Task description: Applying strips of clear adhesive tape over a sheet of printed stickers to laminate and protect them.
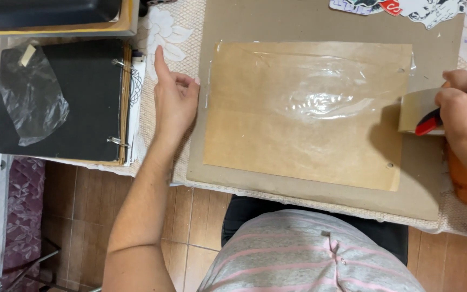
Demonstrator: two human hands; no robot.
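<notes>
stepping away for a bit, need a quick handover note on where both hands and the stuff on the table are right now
Left hand: open, holding nothing, resting on the white lace tablecloth just left of the grey cardboard backing sheet.
Right hand: gripping a red and black utility knife against a roll of tan packing tape at the sheet's right edge.
Brown kraft paper sheet lies flat on the cardboard; clear tape or film covers its upper half.
Lower half looks uncovered.
Black ring binder with a loose clear plastic scrap sits far left.
</notes>
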